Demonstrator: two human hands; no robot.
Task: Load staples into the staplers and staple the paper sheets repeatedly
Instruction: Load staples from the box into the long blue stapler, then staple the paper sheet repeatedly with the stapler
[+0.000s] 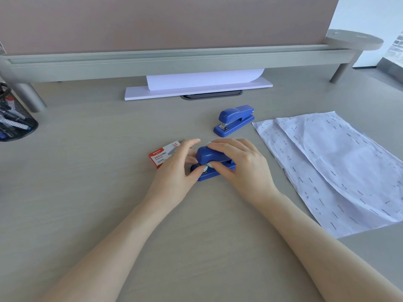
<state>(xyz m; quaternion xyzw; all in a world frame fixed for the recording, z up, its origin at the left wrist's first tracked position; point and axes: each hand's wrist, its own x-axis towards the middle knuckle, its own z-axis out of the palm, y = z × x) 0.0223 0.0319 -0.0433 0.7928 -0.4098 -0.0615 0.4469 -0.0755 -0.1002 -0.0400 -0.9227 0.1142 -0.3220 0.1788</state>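
Right in front of the spare stapler [235,120], on the desk [87,203], I'm holding the near stapler [209,156] with both hands: right hand [237,162] curling over its top, left hand [176,168] pinching at its front end. The staple box [162,156] is sitting just left of it, touching my left hand, and the stapled sheets [331,168] are lying off to its right.

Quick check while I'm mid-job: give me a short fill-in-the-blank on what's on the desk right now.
1. Both hands grip the near stapler, which is coloured ____.
2. The staple box lies beside the ____ hand.
3. The stapled paper sheets lie on the ____ side of the desk.
4. The number of staplers in view is ____.

Missing words: blue; left; right; two
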